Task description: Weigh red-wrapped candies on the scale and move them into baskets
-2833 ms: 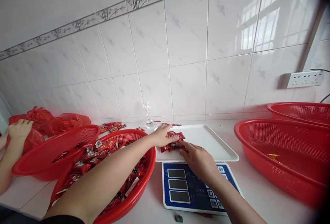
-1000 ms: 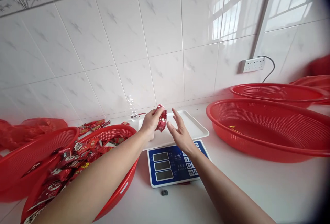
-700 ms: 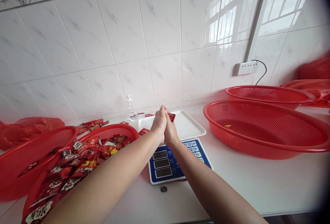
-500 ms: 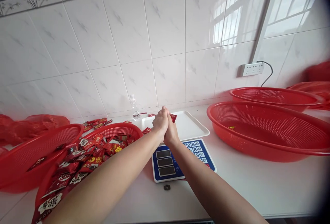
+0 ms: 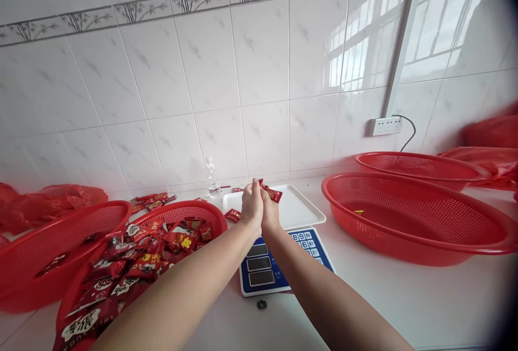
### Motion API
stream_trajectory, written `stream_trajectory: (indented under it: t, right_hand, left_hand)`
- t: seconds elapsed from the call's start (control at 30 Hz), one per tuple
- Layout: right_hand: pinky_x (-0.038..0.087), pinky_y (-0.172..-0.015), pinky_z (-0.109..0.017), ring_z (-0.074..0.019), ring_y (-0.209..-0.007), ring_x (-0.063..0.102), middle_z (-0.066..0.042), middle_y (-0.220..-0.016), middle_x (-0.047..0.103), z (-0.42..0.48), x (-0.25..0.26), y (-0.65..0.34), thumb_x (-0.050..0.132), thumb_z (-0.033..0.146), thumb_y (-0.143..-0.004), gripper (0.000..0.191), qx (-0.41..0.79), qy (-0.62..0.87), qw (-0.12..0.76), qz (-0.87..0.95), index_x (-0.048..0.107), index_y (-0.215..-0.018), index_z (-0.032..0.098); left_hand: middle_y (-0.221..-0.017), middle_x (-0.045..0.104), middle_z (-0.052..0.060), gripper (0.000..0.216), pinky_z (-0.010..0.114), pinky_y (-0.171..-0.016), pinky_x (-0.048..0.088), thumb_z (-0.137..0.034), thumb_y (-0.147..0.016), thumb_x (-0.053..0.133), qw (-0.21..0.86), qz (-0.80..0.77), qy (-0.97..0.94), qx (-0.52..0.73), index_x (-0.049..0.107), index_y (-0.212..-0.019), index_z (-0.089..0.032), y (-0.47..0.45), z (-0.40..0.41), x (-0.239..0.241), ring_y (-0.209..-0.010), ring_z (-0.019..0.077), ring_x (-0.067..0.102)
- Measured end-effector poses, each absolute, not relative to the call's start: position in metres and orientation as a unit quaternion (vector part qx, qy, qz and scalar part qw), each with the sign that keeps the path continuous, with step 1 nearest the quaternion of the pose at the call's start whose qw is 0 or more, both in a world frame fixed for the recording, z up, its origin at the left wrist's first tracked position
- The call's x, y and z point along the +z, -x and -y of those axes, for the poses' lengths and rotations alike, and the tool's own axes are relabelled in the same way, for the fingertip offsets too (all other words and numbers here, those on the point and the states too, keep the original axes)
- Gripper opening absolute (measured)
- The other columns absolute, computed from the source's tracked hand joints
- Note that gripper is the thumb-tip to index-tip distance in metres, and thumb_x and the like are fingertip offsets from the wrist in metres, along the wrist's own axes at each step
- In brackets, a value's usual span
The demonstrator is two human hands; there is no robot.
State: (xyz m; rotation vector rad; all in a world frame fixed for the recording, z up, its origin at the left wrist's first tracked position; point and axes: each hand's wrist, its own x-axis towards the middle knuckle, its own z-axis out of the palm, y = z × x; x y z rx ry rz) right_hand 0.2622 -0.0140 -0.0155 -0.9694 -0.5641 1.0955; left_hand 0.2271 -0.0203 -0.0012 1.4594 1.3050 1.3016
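Observation:
My left hand (image 5: 252,205) and my right hand (image 5: 270,212) are pressed side by side over the white tray (image 5: 301,205) of a weighing scale (image 5: 259,265). Between them they hold several small red packets (image 5: 273,194), whose ends stick out past the fingers; the rest of the packets is hidden by the hands. Another red packet (image 5: 232,215) lies at the tray's left edge. To the left of my forearms, a red basket (image 5: 216,212) is heaped with red snack packets (image 5: 145,265).
Two red baskets (image 5: 404,251) stand on the right, the front one with a small yellow piece inside. Another red basket (image 5: 24,291) is at far left. A clear bottle (image 5: 212,178) stands by the wall. A small dark object (image 5: 261,304) lies before the scale.
The view has tilted up, so everything sits slightly lower in the picture. My hands stay together over the tray, and more of the red packets now shows beyond the fingers.

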Motion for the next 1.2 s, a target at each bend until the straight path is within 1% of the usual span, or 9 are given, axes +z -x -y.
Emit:
stream_trajectory:
  t: [0.1,0.17,0.43,0.57,0.67,0.77,0.97,1.1,1.2]
  right_hand:
    - [0.048,-0.059,-0.024,-0.0175,-0.073,0.064,-0.002,-0.073,0.069,0.012,-0.011,-0.265,0.052,0.027,-0.071,0.016,0.481,0.437,0.723,0.235,0.061,-0.082,0.018]
    - [0.048,-0.060,-0.024,-0.0173,-0.074,0.064,-0.002,-0.074,0.069,0.011,-0.008,-0.266,0.052,0.026,-0.072,0.019,0.479,0.430,0.730,0.231,0.062,-0.086,0.018]
    - [0.046,-0.050,-0.024,-0.0134,-0.054,0.060,0.002,-0.061,0.062,0.004,-0.012,-0.266,0.050,0.027,-0.076,0.015,0.513,0.385,0.733,0.226,0.059,-0.086,0.019]
    - [0.045,-0.049,-0.023,-0.0085,-0.047,0.053,0.005,-0.060,0.056,-0.002,-0.018,-0.271,0.051,0.030,-0.086,0.016,0.510,0.371,0.742,0.225,0.057,-0.092,0.016]
    - [0.046,-0.050,-0.022,-0.0069,-0.050,0.052,0.004,-0.066,0.057,-0.003,-0.022,-0.278,0.053,0.033,-0.088,0.020,0.505,0.378,0.740,0.235,0.058,-0.093,0.014]
    - [0.047,-0.053,-0.022,-0.0073,-0.055,0.055,0.002,-0.072,0.059,-0.002,-0.026,-0.285,0.053,0.034,-0.089,0.022,0.505,0.400,0.722,0.253,0.059,-0.093,0.013]
    - [0.051,-0.058,-0.025,-0.0100,-0.068,0.059,-0.002,-0.088,0.062,-0.003,-0.028,-0.295,0.054,0.033,-0.089,0.023,0.510,0.440,0.671,0.311,0.059,-0.100,0.013]
    - [0.050,-0.056,-0.024,-0.0090,-0.066,0.057,-0.002,-0.089,0.060,-0.002,-0.014,-0.311,0.054,0.032,-0.089,0.025,0.496,0.459,0.652,0.343,0.056,-0.106,0.014]
    - [0.047,-0.050,-0.021,-0.0072,-0.060,0.054,-0.001,-0.085,0.059,-0.003,0.000,-0.347,0.053,0.032,-0.090,0.025,0.456,0.486,0.653,0.360,0.055,-0.107,0.014]
  left_hand:
    - [-0.115,0.063,0.009,0.048,0.026,-0.080,0.051,-0.053,-0.093,0.024,0.470,-0.485,-0.485,0.556,0.048,-0.116,-0.019,-0.229,0.022,0.002,-0.102,0.0185,0.062]
    - [-0.116,0.063,0.008,0.047,0.026,-0.081,0.051,-0.054,-0.092,0.025,0.484,-0.479,-0.474,0.558,0.048,-0.115,-0.020,-0.229,0.020,0.002,-0.103,0.0185,0.062]
    - [-0.118,0.063,0.008,0.044,0.029,-0.087,0.049,-0.051,-0.093,0.025,0.445,-0.523,-0.501,0.526,0.048,-0.117,-0.022,-0.222,0.041,0.009,-0.108,0.0198,0.060]
    - [-0.134,0.051,0.006,0.042,0.030,-0.094,0.046,-0.048,-0.093,0.028,0.406,-0.536,-0.506,0.540,0.044,-0.125,-0.024,-0.217,0.065,0.015,-0.124,0.0210,0.047]
    - [-0.142,0.042,0.004,0.042,0.034,-0.103,0.039,-0.049,-0.093,0.031,0.396,-0.493,-0.521,0.574,0.043,-0.127,-0.027,-0.216,0.086,0.007,-0.131,0.0209,0.038]
    - [-0.144,0.038,0.004,0.042,0.038,-0.108,0.034,-0.048,-0.094,0.033,0.316,-0.432,-0.601,0.594,0.042,-0.130,-0.029,-0.213,0.109,-0.013,-0.134,0.0218,0.033]
    - [-0.146,0.031,0.008,0.046,0.047,-0.109,0.030,-0.025,-0.093,0.040,0.013,-0.291,-0.770,0.568,0.032,-0.138,-0.029,-0.198,0.126,-0.061,-0.136,0.0252,0.028]
    - [-0.140,0.039,0.012,0.049,0.047,-0.105,0.035,-0.017,-0.090,0.042,-0.102,-0.233,-0.813,0.524,0.033,-0.137,-0.024,-0.183,0.119,-0.082,-0.133,0.0257,0.033]
    - [-0.131,0.048,0.013,0.044,0.045,-0.103,0.038,-0.014,-0.088,0.042,-0.135,-0.209,-0.815,0.523,0.040,-0.131,-0.020,-0.172,0.114,-0.096,-0.127,0.0246,0.040]
